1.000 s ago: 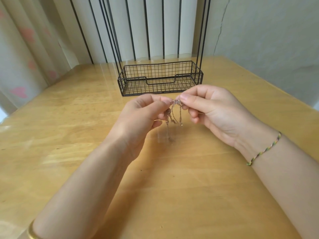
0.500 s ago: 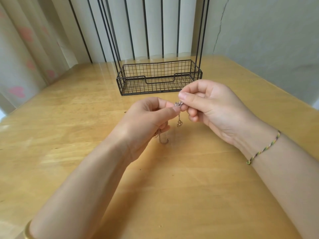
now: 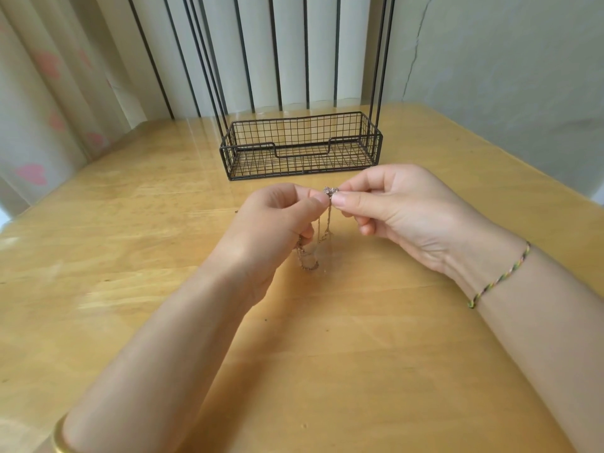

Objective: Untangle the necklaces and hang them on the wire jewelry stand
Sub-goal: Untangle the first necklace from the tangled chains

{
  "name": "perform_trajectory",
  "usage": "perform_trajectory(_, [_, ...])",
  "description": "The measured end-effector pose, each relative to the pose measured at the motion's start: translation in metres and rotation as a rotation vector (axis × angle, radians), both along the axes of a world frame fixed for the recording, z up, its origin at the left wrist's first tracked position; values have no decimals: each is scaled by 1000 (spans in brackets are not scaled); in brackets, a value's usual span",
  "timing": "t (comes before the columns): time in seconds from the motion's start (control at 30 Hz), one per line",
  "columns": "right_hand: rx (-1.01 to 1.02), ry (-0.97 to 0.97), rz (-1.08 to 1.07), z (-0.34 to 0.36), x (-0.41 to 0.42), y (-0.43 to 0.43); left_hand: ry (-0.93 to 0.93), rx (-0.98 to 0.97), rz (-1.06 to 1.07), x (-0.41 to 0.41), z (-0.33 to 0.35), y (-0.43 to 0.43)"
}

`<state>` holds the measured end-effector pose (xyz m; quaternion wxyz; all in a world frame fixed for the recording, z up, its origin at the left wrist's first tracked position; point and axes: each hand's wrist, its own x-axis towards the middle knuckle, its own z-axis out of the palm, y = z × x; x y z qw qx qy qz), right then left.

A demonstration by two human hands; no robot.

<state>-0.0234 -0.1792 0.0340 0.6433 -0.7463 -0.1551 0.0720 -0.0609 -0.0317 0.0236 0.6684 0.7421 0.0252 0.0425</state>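
Thin tangled necklaces (image 3: pixel 327 220) hang between my two hands above the wooden table (image 3: pixel 130 243). My left hand (image 3: pixel 274 223) pinches the chains at the top knot with thumb and forefinger, and more chain trails out below its palm in a loop. From the right, my right hand (image 3: pixel 398 207) pinches the same small sparkly knot. The black wire jewelry stand (image 3: pixel 300 148) stands just behind the hands; its basket base is in view, and its upright rods run out of the frame at the top.
Striped and patterned curtains hang behind the table's far edge and at the left. A grey wall closes the right side. I wear a thread bracelet (image 3: pixel 496 277) on the right wrist and a gold bangle (image 3: pixel 60 438) on the left.
Both hands stay pinched on the knot and have shifted slightly. The hanging strands have swung, and a loop of chain now dangles lower beneath my left hand.
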Motion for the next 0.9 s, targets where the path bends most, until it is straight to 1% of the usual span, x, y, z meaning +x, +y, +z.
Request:
perform_trajectory(0.1, [-26, -28, -21, -1, -1, 4, -32, 115, 49, 0, -2, -2])
perform_trajectory(0.2, [-60, -58, -38, -2, -2, 7, -74, 224, 46, -2, -1, -6])
perform_trajectory(0.33, [-116, -110, -57, -2, -2, 8, -91, 300, 33, -2, -1, -6])
perform_trajectory(0.43, [-90, -91, -43, -1, -3, 9, -36, 284, 15, -2, 0, -6])
perform_trajectory(0.53, [-121, -131, -50, 0, -4, 11, 45, 226, -3, -1, 0, -5])
perform_trajectory(0.57, [-135, -147, -53, 0, -4, 10, 69, 193, -4, 0, -1, -5])
perform_trajectory(0.63, [-121, -137, -47, 2, -4, 8, 104, 61, 2, 0, 1, -5])
perform_trajectory(0.7, [-44, -51, -9, 4, -4, 6, 116, -85, 7, -1, 5, -6])
perform_trajectory(0.77, [120, 91, 31, 5, -3, 5, 106, -114, 18, 1, 5, -5])
perform_trajectory(0.83, [318, 247, 50, 6, 0, 4, 90, -50, 3, 1, 2, -5])
perform_trajectory(0.9, [422, 348, 46, 6, 2, 4, 67, 65, -21, 1, 0, -6])
